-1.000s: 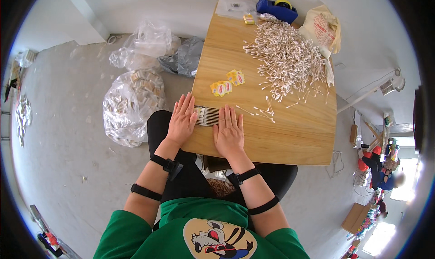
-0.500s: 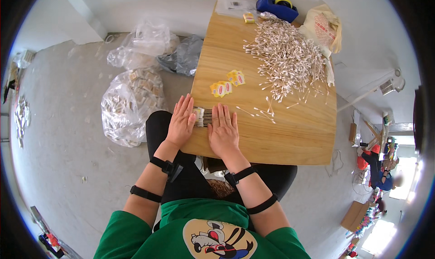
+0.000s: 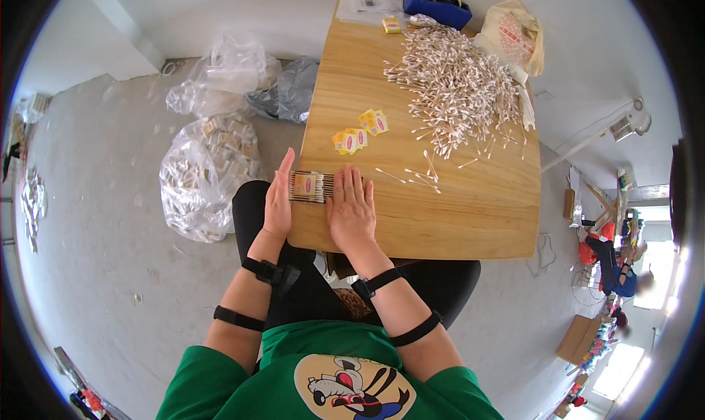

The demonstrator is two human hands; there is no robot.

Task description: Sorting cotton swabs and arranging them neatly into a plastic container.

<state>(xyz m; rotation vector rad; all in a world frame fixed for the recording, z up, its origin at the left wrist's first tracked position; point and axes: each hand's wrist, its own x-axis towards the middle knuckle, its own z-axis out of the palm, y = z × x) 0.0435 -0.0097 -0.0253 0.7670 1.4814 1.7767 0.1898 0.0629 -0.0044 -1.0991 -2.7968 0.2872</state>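
Left hand [image 3: 279, 203] on edge, palm facing the right hand [image 3: 352, 213], a gap between. Right hand flat, palm down, fingers [image 3: 348, 183] extended; left fingers appear straight, though overlapped edge-on. Forearms [image 3: 247, 291] angle in behind both hands.

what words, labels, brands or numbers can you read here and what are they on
None clearly readable.
Yellow cards: red label print, too small.
Card on the swab row: too small.
Yellow block: too small.
Cream bag: red print, too blurred.
Clear packet: dark square mark, too small.

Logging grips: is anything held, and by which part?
Nothing is gripped: the left hand stands edgewise beside the row of cotton swabs; the right hand lies flat over its right end.
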